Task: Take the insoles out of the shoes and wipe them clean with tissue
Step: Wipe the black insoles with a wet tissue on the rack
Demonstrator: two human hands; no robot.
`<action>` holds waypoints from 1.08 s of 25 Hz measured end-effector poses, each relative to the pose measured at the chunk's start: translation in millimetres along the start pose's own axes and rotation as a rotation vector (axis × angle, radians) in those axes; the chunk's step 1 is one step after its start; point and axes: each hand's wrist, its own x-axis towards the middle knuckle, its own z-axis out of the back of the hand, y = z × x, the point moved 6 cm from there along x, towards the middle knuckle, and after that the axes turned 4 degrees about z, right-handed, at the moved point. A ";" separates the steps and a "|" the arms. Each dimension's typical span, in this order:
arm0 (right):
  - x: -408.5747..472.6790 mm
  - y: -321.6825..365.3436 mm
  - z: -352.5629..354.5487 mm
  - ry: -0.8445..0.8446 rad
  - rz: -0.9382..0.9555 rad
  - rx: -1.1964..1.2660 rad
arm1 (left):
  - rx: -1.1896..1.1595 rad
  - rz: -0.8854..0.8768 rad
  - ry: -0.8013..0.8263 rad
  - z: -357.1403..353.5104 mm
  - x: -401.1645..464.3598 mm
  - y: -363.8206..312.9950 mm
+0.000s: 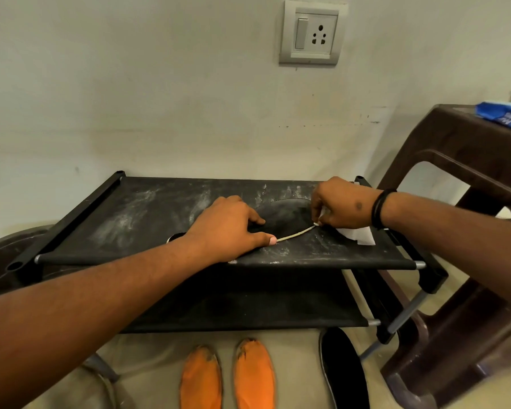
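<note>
1. Head view: black fabric shoe rack (148, 214), top shelf a taut cloth sheet on black rails with grey metal tube ends, streaked with pale dusty smears.
2. Dark insole (286, 216) lies flat on the top shelf between the two hands; matte black upper face, thin pale tan edge showing along its near side, rounded oval outline.
3. Left hand (230, 228) rests on the near end of the insole, fingers spread and fairly straight, thumb tip at the pale edge; pressing it down, grip not closed round anything.
4. Right hand (341, 206) has its grip curled, pinching a crumpled white tissue (359, 234) against the far end of the insole; soft folded paper sticks out below the wrist onto the shelf.
5. Black band (379, 209) on the right wrist.
6. Lower shelf of the rack is the same black cloth.
7. Floor in front: two orange insoles (201, 379) (255, 376), flat, foot-shaped, dirt-darkened at the toes, side by side; one black insole (344, 370) to their right, near the rack leg.
8. Brown moulded plastic stool (466, 184) at right, glossy, with a blue packet (505, 113) on top.
9. Grey switch-and-socket plate (311, 32) on the scuffed off-white wall.
</note>
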 end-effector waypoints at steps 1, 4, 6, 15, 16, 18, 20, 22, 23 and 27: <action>-1.8 3.0 -1.7 -0.017 0.016 0.031 | 0.002 -0.004 0.000 0.0 0.2 0.3; -0.3 1.7 0.2 -0.156 0.015 0.114 | 0.009 -0.008 -0.007 0.0 1.2 1.4; 1.0 -7.4 5.7 -0.232 -0.039 0.114 | 0.008 -0.008 -0.016 0.2 0.5 1.3; 5.3 -0.1 6.8 -0.253 -0.073 0.120 | 0.013 -0.017 -0.025 3.5 -1.6 -1.9; 4.5 0.3 6.7 -0.232 -0.082 0.132 | 0.012 -0.021 -0.027 3.4 -2.1 -1.7; 1.6 10.7 1.6 -0.173 -0.048 0.247 | 0.012 -0.019 -0.024 2.4 -2.1 -1.2; 0.2 23.1 -4.1 -0.165 -0.008 0.290 | 0.020 -0.020 -0.028 2.9 -1.3 -2.3; 6.2 14.4 -1.7 -0.240 -0.060 0.235 | 0.017 -0.021 -0.036 5.0 -1.2 -3.7; 7.4 7.6 1.9 -0.269 -0.108 0.180 | 0.008 -0.020 -0.040 5.4 -2.2 -4.0; 3.8 23.3 -1.8 -0.197 -0.085 0.064 | -0.004 -0.034 -0.061 6.4 -5.6 -6.0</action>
